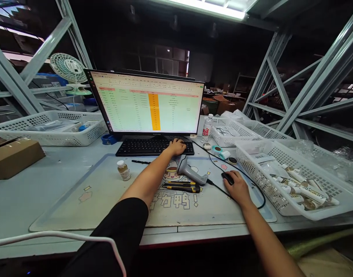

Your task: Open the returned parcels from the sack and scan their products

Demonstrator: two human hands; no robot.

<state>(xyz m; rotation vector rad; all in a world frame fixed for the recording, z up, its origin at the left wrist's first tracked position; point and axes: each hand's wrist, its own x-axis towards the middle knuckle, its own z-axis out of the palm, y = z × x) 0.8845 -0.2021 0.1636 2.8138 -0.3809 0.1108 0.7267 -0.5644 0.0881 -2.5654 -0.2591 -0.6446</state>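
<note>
My left hand (176, 147) rests on the right part of a black keyboard (144, 146), fingers stretched over the keys and holding nothing. My right hand (237, 186) is wrapped over a black computer mouse (227, 178) on a printed desk mat (107, 215). Between my arms lie a grey barcode scanner (192, 173) and black-and-yellow utility knives (182, 187). Behind the keyboard stands a monitor (130, 111) with a spreadsheet and an orange column. Left of my left forearm, a small white-capped bottle (124, 171) stands upright near a black pen (141, 162).
White baskets (283, 204) with bottles and tubes line the right side. Another white basket (91, 134) and a cardboard box (16, 159) sit left. A water bottle (207, 129) and tape rolls (224, 155) stand near the monitor. The scanner's cable loops by my right hand.
</note>
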